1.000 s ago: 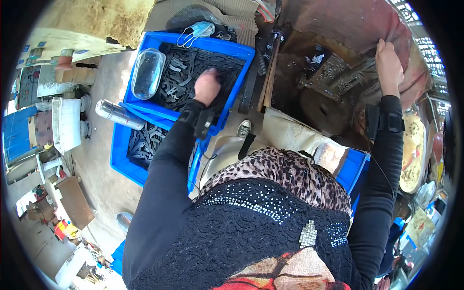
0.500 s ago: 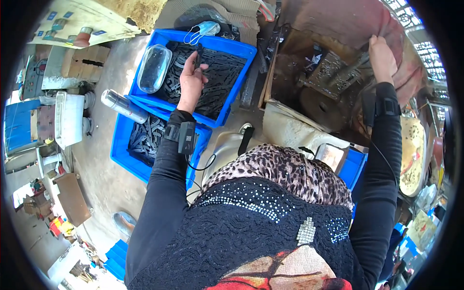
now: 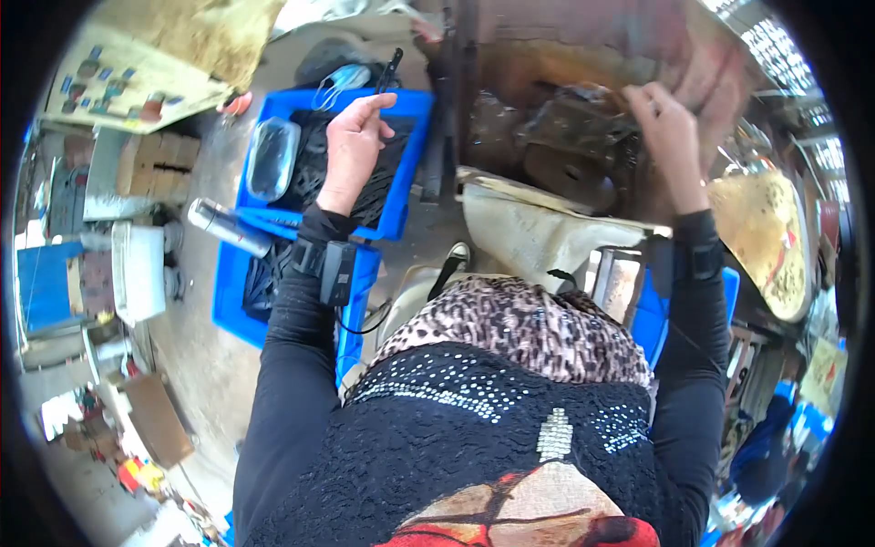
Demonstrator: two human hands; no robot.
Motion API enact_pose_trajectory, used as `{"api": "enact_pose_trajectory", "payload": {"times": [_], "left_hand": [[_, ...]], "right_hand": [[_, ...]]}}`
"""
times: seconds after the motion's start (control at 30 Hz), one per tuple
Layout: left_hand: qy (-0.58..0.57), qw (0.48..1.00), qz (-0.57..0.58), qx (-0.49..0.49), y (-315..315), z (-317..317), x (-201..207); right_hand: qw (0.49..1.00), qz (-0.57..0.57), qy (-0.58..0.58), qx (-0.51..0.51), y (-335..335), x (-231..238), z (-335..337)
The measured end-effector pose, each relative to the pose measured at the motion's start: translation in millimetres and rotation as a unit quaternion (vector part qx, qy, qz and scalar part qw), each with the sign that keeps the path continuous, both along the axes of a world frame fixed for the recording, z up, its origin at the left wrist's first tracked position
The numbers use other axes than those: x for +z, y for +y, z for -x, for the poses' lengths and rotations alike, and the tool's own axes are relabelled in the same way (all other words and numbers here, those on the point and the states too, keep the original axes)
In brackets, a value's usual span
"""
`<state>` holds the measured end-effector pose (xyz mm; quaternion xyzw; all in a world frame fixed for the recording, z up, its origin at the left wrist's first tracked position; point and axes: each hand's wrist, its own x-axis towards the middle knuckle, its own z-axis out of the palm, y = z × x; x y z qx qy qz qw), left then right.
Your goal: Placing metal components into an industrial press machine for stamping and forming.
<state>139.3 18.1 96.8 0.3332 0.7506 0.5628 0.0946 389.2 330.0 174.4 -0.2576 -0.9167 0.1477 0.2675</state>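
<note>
My left hand (image 3: 355, 146) is closed on a dark metal strip (image 3: 390, 69), which sticks up past the fingertips. It hovers over a blue crate (image 3: 416, 123) with many dark flat metal pieces (image 3: 378, 178) in it. A clear plastic tub (image 3: 272, 159) and a blue face mask (image 3: 349, 77) lie at that crate's edges. On the right, my right hand (image 3: 668, 137) has its fingers bent in at the edge of a stained reddish-brown sheet (image 3: 565, 46). The sheet hangs at an oily machine box, where a grey round disc (image 3: 570, 173) shows.
A second blue crate (image 3: 231, 287) with metal pieces stands nearer, a steel flask (image 3: 228, 226) across its corner. Pale sheeting (image 3: 510, 232) drapes the box's near edge. Cartons (image 3: 164, 166) stand far left, and a stained yellowish board (image 3: 761, 237) lies at right.
My right hand has come left and slightly down, and the reddish-brown sheet now covers more of the machine box. The left hand still holds the metal strip. The whole view has shifted.
</note>
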Motion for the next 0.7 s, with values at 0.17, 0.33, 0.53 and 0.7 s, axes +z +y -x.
{"api": "enact_pose_trajectory", "payload": {"times": [0.17, 0.33, 0.53, 0.7], "left_hand": [[0.264, 0.956, 0.03, -0.124, 75.7, -13.9, 1.5], [0.446, 0.874, 0.045, -0.189, 145.8, -36.8, -27.3], [0.452, 0.819, 0.258, -0.242, 162.9, -38.3, -67.9], [0.475, 0.789, 0.254, -0.296, 172.0, -21.9, -92.0]], "right_hand": [[0.995, 0.079, -0.022, 0.06, -45.0, -18.4, -45.1], [0.983, -0.016, -0.063, 0.173, -83.9, -45.0, -74.0], [0.979, -0.037, -0.115, 0.164, -111.4, -73.4, -88.2], [0.978, -0.016, -0.115, 0.171, -121.1, -88.2, -90.0]]}}
